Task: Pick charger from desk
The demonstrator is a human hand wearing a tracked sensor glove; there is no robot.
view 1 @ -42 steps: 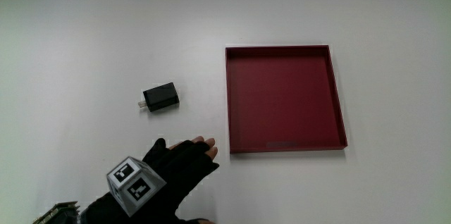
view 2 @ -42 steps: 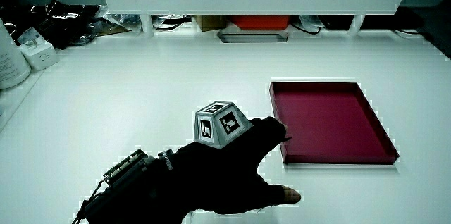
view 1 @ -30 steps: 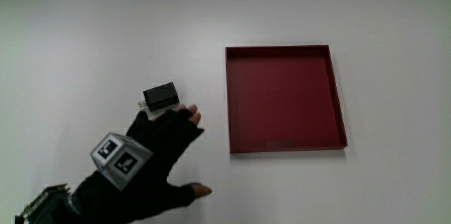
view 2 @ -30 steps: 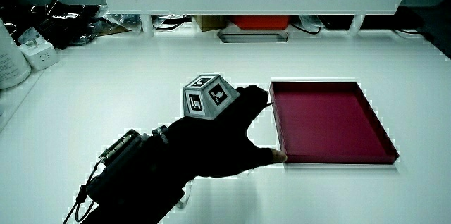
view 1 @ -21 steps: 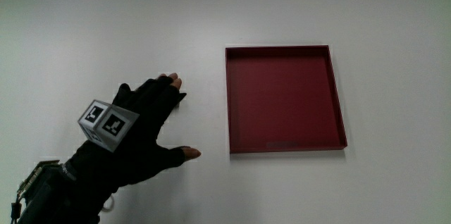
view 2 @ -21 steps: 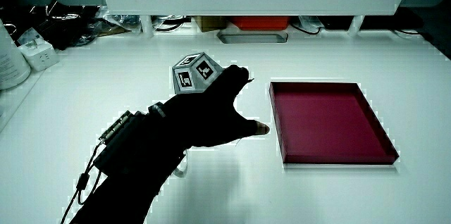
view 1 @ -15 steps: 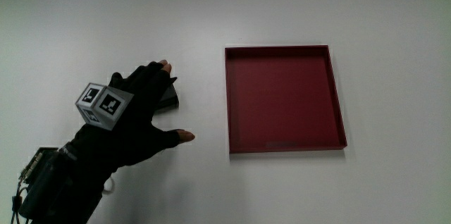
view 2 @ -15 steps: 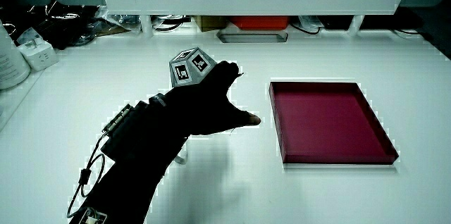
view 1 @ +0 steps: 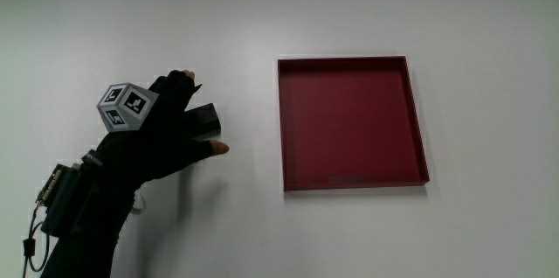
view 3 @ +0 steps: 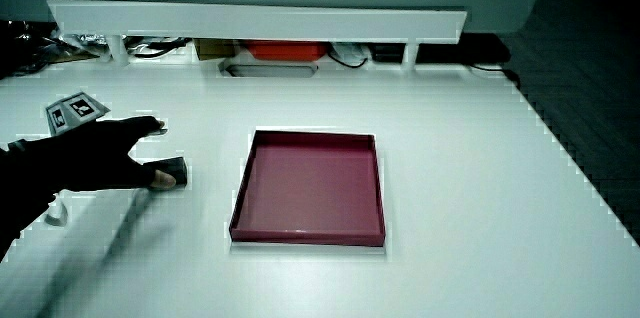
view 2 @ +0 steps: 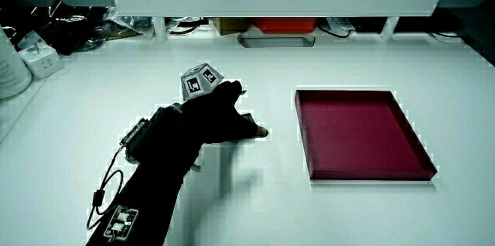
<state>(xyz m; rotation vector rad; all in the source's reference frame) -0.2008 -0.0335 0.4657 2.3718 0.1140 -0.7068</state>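
We see the black gloved hand point(view 1: 162, 142) lying over the small black boxy charger point(view 1: 206, 120) on the white bench point(view 1: 349, 234). We cannot tell whether its grip has closed on it.

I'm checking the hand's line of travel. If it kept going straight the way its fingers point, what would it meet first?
Nothing new, probably: the hand is already on the charger, which peeks out beside the thumb. Past it, only bare table shows along that line; the red tray lies off to the side.
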